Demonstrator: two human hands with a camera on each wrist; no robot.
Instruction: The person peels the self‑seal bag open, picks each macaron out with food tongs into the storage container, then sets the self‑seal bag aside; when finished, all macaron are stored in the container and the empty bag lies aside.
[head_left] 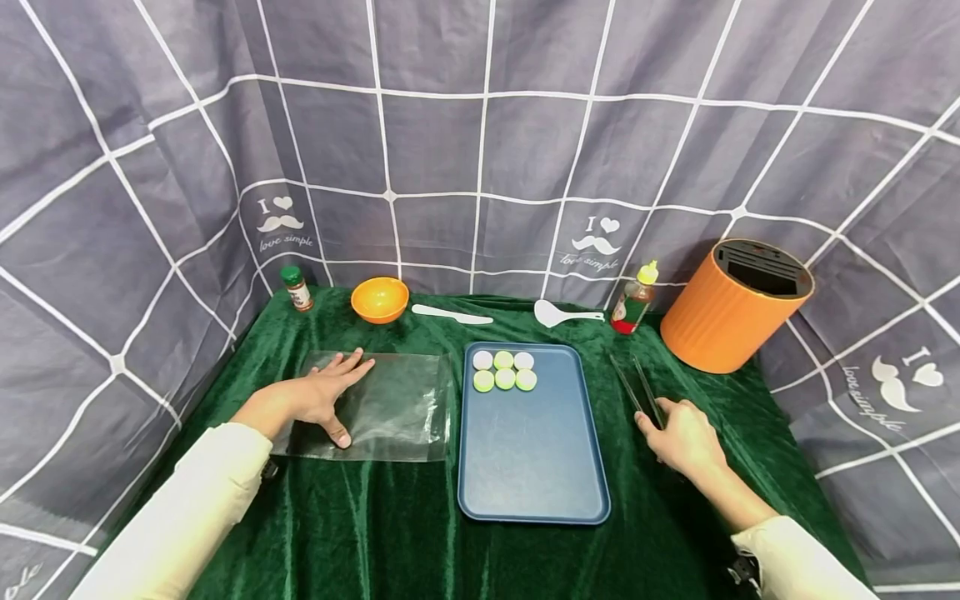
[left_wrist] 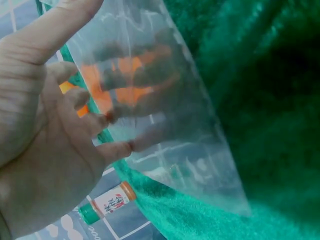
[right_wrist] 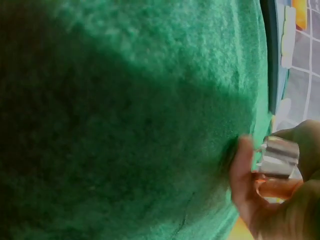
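Note:
My left hand point(head_left: 318, 396) lies with fingers and thumb spread on a flat clear plastic bag point(head_left: 401, 408), left of the tray. In the left wrist view the bag point(left_wrist: 165, 115) passes beyond the straight fingers, and an orange shape shows through it. To the right of the tray, my right hand point(head_left: 686, 437) grips metal tongs point(head_left: 627, 384), their two arms pointing away and slightly apart, with nothing between the tips. The right wrist view shows the shiny tongs point(right_wrist: 280, 155) between thumb and fingers. Several round white-and-green pieces point(head_left: 505, 379) sit in two rows on the blue tray point(head_left: 528, 454).
Along the back stand a green-capped seasoning bottle point(head_left: 297, 289), an orange bowl point(head_left: 380, 300), a white knife point(head_left: 452, 314), a white ladle point(head_left: 555, 314), a sauce bottle point(head_left: 633, 302) and an orange knife block point(head_left: 723, 312). Green cloth point(head_left: 375, 525) covers the table; a grey curtain hangs behind.

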